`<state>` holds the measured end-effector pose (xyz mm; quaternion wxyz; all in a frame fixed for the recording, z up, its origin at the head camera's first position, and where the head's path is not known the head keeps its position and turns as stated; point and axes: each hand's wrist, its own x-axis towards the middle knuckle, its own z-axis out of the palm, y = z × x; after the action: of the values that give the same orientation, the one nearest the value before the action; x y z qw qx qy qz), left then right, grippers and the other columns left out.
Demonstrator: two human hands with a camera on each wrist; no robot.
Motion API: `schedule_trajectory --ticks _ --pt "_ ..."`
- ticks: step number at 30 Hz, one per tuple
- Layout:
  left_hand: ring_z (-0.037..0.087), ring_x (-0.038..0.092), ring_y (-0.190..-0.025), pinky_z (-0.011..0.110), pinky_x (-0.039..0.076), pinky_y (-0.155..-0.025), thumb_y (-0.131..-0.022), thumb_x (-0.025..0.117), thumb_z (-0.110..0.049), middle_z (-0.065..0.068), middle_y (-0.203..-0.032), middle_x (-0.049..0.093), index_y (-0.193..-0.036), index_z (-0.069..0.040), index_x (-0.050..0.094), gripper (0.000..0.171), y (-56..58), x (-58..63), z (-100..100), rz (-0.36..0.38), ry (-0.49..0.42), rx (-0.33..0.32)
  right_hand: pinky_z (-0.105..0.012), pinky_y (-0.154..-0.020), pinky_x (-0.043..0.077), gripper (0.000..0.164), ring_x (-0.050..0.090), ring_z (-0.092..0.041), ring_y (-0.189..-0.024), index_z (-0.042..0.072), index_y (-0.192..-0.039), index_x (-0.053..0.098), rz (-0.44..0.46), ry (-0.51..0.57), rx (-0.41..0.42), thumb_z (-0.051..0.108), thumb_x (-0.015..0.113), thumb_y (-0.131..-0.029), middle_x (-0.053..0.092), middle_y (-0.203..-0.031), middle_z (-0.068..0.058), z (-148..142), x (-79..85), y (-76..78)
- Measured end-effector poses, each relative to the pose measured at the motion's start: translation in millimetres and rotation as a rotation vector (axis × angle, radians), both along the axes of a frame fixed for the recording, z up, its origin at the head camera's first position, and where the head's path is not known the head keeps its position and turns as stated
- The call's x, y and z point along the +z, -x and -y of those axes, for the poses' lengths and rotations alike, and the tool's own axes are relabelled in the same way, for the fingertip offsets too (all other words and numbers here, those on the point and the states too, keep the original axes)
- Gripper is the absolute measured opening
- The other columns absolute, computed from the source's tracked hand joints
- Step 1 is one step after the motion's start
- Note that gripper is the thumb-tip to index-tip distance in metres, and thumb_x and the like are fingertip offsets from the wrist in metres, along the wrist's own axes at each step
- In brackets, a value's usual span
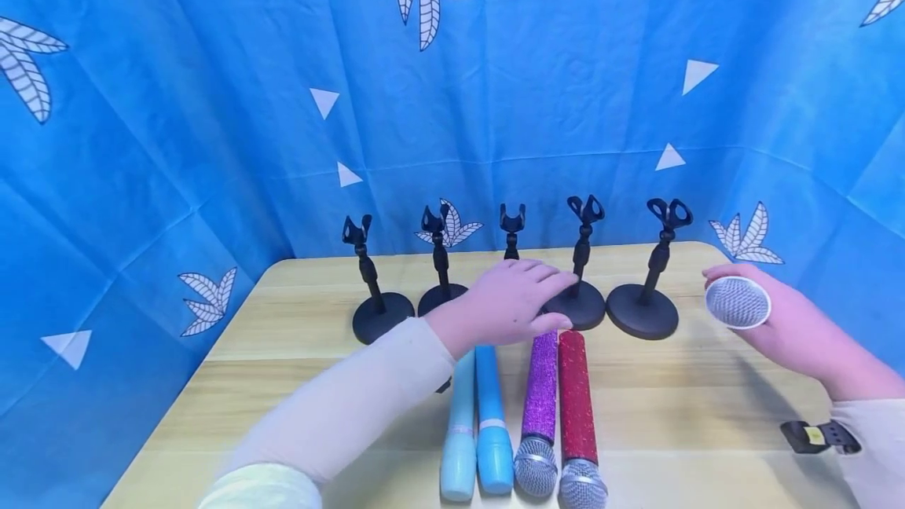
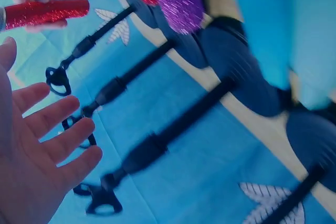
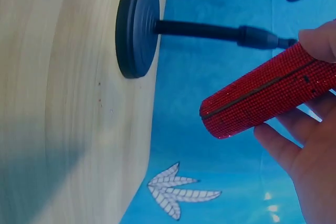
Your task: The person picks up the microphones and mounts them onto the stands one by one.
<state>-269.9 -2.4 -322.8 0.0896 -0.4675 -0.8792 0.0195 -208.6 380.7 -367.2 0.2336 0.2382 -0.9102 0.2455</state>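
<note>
My right hand (image 1: 795, 328) grips a red glittery microphone (image 3: 262, 93) at the right side of the table. Its silver mesh head (image 1: 738, 302) faces the head camera, while the handle end points toward the stands in the right wrist view. Held above the table's middle, my left hand (image 1: 516, 297) has its fingers extended and nothing in them. Below it lie a pale teal microphone (image 1: 459, 430), a blue one (image 1: 492, 430), a purple glittery one (image 1: 540, 391) and another red one (image 1: 577, 399), side by side with heads toward me.
Several black microphone stands with clip tops line the table's back, from the leftmost stand (image 1: 382, 313) to the rightmost stand (image 1: 643, 310). My left hand partly hides the middle stand (image 1: 512, 228). A blue patterned curtain (image 1: 495, 100) hangs behind the wooden table (image 1: 297, 336).
</note>
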Motion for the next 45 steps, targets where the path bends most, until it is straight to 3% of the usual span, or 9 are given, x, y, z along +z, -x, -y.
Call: schedule_trajectory --ticks 7,12,16,23,25,26,30,33,45 --pt "0.008 0.035 -0.144 0.029 0.032 -0.114 -0.102 0.037 -0.064 -0.008 -0.157 0.039 -0.158 -0.026 0.035 0.067 11.7 3.0 -42 0.245 -0.098 -0.014 0.001 -0.09 0.027 0.038 0.04 0.022 -0.112 0.004 -0.117 0.066 -0.03 0.04 -0.034 -0.009 0.075 -0.083 0.057 -0.113 0.027 -11 -2.8 7.5" --pt "0.004 0.029 -0.146 0.026 0.028 -0.115 -0.101 0.036 -0.066 -0.013 -0.16 0.032 -0.159 -0.028 0.03 0.069 20.6 4.2 -75 0.344 -0.112 0.054 0.001 -0.087 0.027 0.025 0.047 0.018 -0.098 0.011 -0.101 0.068 -0.01 0.036 -0.087 -0.008 0.074 -0.086 0.068 -0.094 0.007 -13 -0.1 11.1" --pt "0.0 0.023 -0.147 0.023 0.024 -0.116 -0.1 0.04 -0.066 -0.018 -0.161 0.027 -0.161 -0.031 0.025 0.071 24.9 1.1 -102 0.382 -0.143 0.15 0.001 -0.085 0.026 0.026 0.049 0.016 -0.092 0.009 -0.106 0.067 0.034 0.067 -0.126 -0.009 0.072 -0.087 0.069 -0.094 -0.005 -13 0.2 12.6" --pt "0.0 0.031 -0.143 0.03 0.034 -0.113 -0.099 0.046 -0.065 -0.017 -0.157 0.035 -0.159 -0.03 0.029 0.071 32.8 -10.1 -140 0.487 -0.337 0.318 0.0 -0.09 0.023 0.022 0.049 0.017 -0.094 0.006 -0.111 0.064 0.089 0.117 -0.143 -0.005 0.069 -0.092 0.069 -0.097 -0.014 -15 -2.1 14.4" --pt "0.0 0.032 -0.143 0.031 0.035 -0.112 -0.1 0.047 -0.064 -0.017 -0.157 0.036 -0.159 -0.03 0.029 0.07 36.9 -12.1 -148 0.53 -0.402 0.341 -0.015 -0.106 0.03 0.025 0.053 0.007 -0.101 0.004 -0.118 0.062 0.117 0.117 -0.156 0.0 0.068 -0.095 0.068 -0.103 -0.018 -14 -1.5 15.9" --pt "-0.001 0.033 -0.142 0.031 0.036 -0.112 -0.1 0.048 -0.063 -0.018 -0.157 0.037 -0.159 -0.031 0.03 0.07 38.8 -12.8 -152 0.552 -0.434 0.351 -0.018 -0.104 0.033 0.026 0.056 0.0 -0.101 0.004 -0.12 0.061 0.125 0.114 -0.168 0.001 0.068 -0.095 0.068 -0.104 -0.019 -14 -1.5 17.2" --pt "-0.001 0.036 -0.14 0.03 0.036 -0.112 -0.1 0.051 -0.061 -0.018 -0.155 0.039 -0.158 -0.031 0.031 0.068 43.0 -15.4 -168 0.638 -0.557 0.378 -0.068 -0.096 0.038 0.039 0.056 -0.042 -0.112 -0.002 -0.134 0.052 0.193 0.108 -0.212 0.01 0.066 -0.099 0.062 -0.115 -0.031 -13 -0.9 19.3" --pt "0.001 0.041 -0.138 0.032 0.039 -0.111 -0.1 0.053 -0.058 -0.017 -0.153 0.042 -0.157 -0.03 0.035 0.065 43.5 -18.1 -177 0.676 -0.639 0.389 -0.078 -0.087 0.034 0.044 0.048 -0.059 -0.114 -0.005 -0.137 0.049 0.227 0.116 -0.222 0.013 0.064 -0.1 0.057 -0.121 -0.036 -13 -3.1 19.9" --pt "0.001 0.056 -0.122 0.03 0.047 -0.101 -0.102 0.059 -0.045 -0.016 -0.136 0.058 -0.144 -0.03 0.05 0.046 43.0 -22.0 -190 0.652 -0.746 0.388 -0.072 -0.091 0.035 0.045 0.049 -0.052 -0.114 -0.006 -0.14 0.049 0.22 0.113 -0.218 0.014 0.063 -0.101 0.056 -0.127 -0.036 -10 -7.4 29.6"
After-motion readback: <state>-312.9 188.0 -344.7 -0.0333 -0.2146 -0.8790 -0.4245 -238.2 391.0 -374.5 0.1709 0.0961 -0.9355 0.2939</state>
